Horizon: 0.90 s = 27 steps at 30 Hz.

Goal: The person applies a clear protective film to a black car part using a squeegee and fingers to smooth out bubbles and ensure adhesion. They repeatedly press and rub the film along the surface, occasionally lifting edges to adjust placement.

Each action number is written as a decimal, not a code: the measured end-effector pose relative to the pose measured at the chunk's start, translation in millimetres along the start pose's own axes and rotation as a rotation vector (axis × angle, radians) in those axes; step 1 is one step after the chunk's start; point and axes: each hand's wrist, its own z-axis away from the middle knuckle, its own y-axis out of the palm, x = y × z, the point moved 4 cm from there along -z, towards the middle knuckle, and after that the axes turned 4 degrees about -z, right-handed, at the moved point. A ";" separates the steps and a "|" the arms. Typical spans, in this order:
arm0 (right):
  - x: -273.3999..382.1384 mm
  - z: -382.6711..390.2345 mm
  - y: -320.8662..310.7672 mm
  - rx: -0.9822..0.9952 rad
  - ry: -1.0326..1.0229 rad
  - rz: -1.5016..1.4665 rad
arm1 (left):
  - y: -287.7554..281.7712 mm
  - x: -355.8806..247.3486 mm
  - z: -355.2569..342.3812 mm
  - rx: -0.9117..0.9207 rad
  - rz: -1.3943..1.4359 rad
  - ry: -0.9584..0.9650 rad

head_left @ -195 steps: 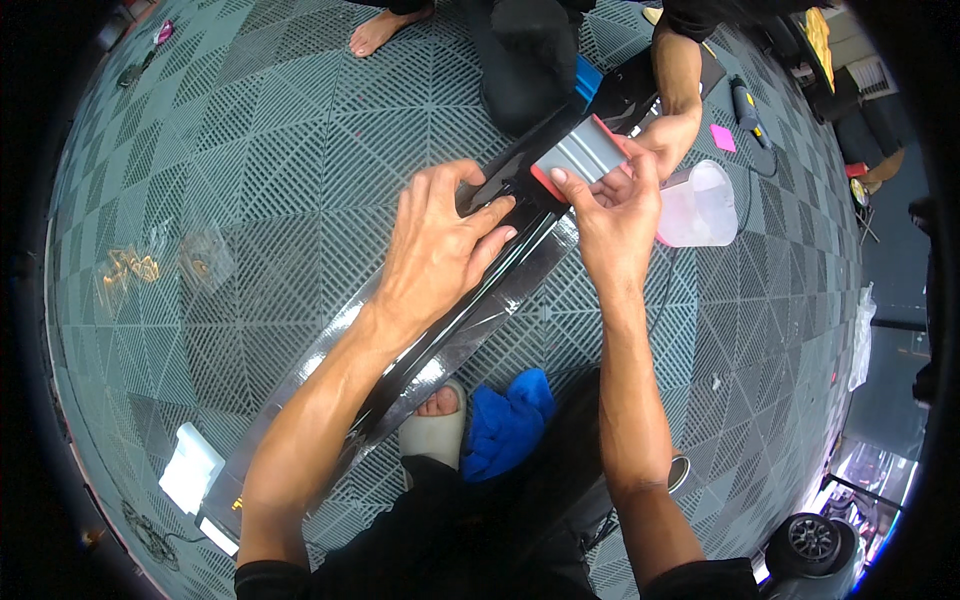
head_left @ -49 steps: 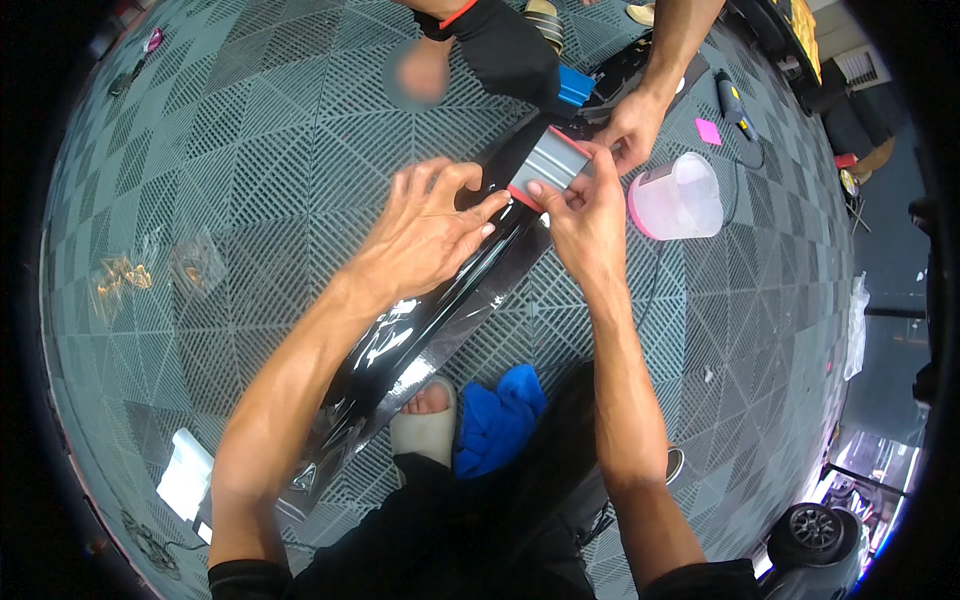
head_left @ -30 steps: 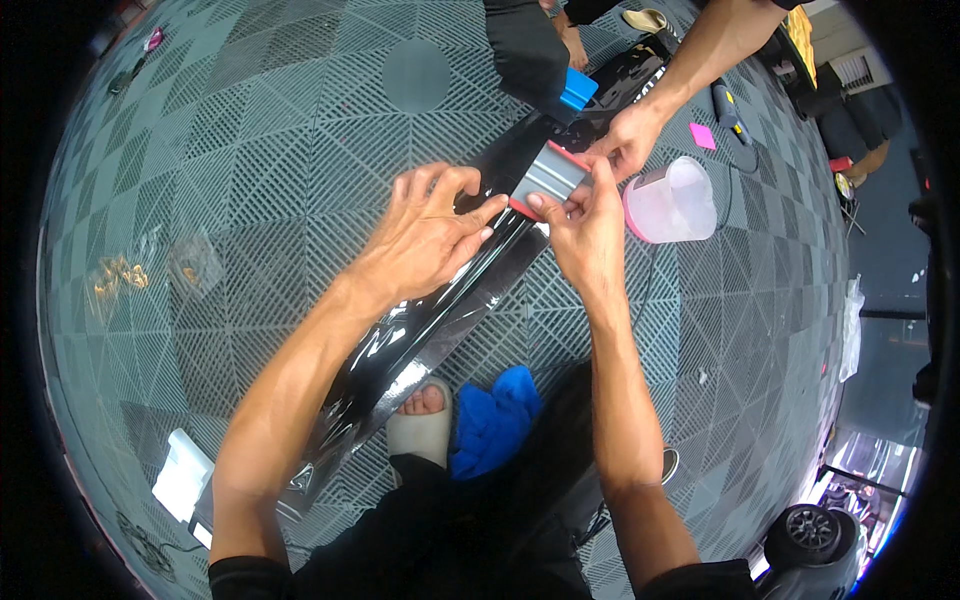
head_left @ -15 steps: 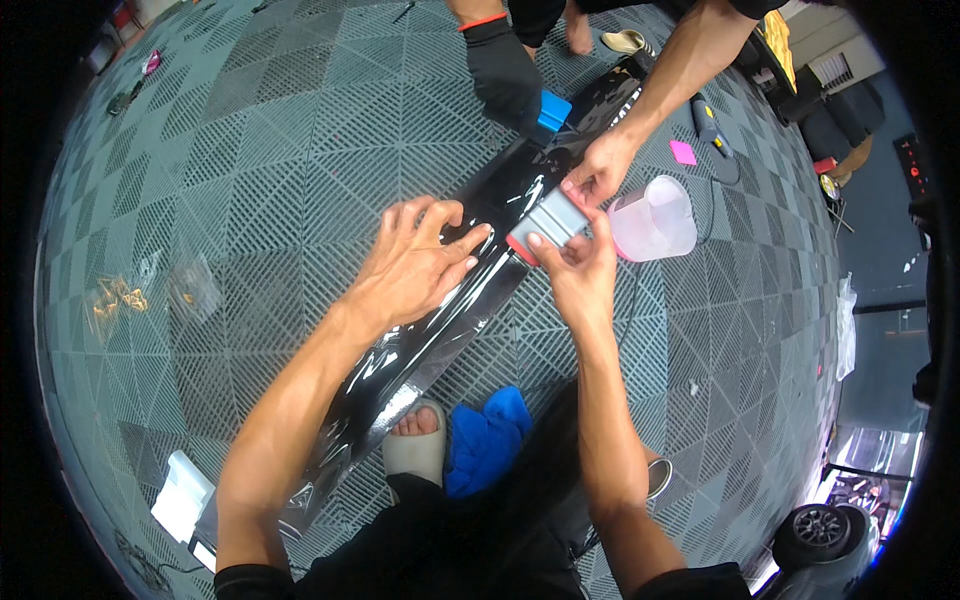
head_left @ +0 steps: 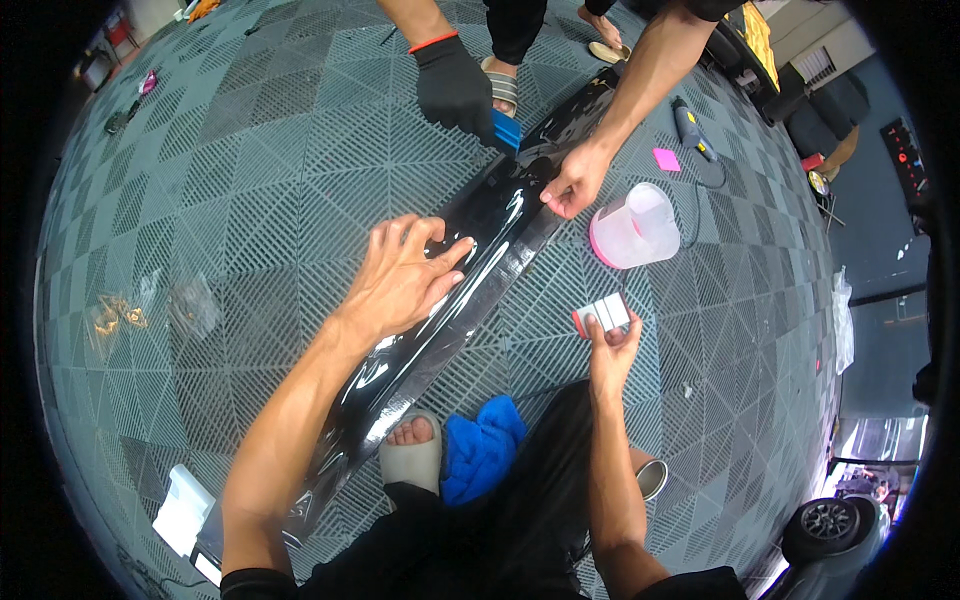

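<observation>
A long, glossy black panel (head_left: 372, 385) with film along its edge runs diagonally across the floor. On its surface lies my left hand (head_left: 400, 275), fingers spread and slightly bent, holding nothing. My right hand (head_left: 612, 360) is off to the right, away from the panel, its thumb and fingers closed on a pale grey squeegee (head_left: 607, 314) with a red edge. Farther up the panel, a co-worker's black-gloved hand (head_left: 452, 88) holds a blue squeegee (head_left: 507, 130) against it. The co-worker's bare hand (head_left: 572, 182) pinches at the panel's right edge.
A translucent pitcher (head_left: 645, 222) with pink at its base stands right of the panel. Beyond it lie a pink card (head_left: 666, 159) and a corded heat gun (head_left: 692, 130). A blue cloth (head_left: 483, 448) sits by my slippered foot (head_left: 411, 450). White paper (head_left: 182, 510) lies lower left.
My right hand has lifted the grey squeegee off the panel and drawn it back to the right. My left hand stays on the panel. The co-worker's bare hand no longer meets my squeegee.
</observation>
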 end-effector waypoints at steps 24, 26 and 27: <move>-62.2 13.0 -3.7 0.129 -0.064 0.529 | -5.4 -5.1 -1.6 0.022 -0.071 0.013; -62.7 14.0 -0.5 0.123 -0.021 0.556 | -5.9 -3.4 0.0 0.000 -0.035 0.016; -56.1 15.8 2.0 0.139 -0.075 0.563 | -5.1 -2.7 -0.1 -0.003 -0.037 0.019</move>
